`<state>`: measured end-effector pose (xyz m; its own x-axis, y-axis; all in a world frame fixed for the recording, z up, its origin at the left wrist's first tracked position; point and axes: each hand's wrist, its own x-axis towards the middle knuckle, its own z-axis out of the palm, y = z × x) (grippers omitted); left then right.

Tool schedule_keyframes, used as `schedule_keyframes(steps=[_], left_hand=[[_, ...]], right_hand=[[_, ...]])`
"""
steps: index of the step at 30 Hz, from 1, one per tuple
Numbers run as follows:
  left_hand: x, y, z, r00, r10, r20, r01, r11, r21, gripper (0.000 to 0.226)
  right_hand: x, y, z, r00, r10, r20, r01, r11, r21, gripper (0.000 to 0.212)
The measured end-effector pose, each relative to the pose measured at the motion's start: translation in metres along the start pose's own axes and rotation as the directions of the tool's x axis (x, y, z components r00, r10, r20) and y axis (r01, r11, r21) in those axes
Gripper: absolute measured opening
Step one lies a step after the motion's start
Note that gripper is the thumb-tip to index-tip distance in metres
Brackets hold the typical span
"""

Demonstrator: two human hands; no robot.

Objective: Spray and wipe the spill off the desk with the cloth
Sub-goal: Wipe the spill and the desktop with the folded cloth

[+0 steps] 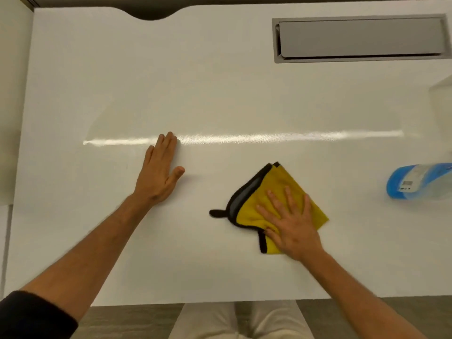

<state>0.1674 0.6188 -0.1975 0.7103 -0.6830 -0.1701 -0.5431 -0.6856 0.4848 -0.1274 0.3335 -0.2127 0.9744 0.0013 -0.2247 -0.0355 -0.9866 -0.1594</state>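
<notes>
A folded yellow cloth [274, 189] with a grey inner face and black trim lies on the white desk [220, 94], right of centre. My right hand [291, 223] presses flat on the cloth's near right part, fingers spread. My left hand [159, 167] rests flat on the bare desk to the left, palm down, holding nothing. A blue and clear spray bottle [415, 181] lies at the right edge, apart from both hands. A thin streaky band [269, 137] of reflected light runs across the desk beyond the hands; no distinct spill shows.
A grey cable-tray flap [359, 37] is set into the desk at the back right. A dark curved cut-out [151, 13] notches the far edge. The near desk edge runs just above my legs [239, 321]. A pale translucent object [442, 94] sits at the right edge.
</notes>
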Motion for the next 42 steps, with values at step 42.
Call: schedule_keyframes(steps=[42], left_hand=[[0.053, 0.195, -0.041, 0.985, 0.152, 0.080, -0.093, 0.865, -0.494, 0.014]], right_hand=[[0.054, 0.044, -0.134, 0.986, 0.164, 0.029, -0.133, 0.668, 0.732, 0.047]])
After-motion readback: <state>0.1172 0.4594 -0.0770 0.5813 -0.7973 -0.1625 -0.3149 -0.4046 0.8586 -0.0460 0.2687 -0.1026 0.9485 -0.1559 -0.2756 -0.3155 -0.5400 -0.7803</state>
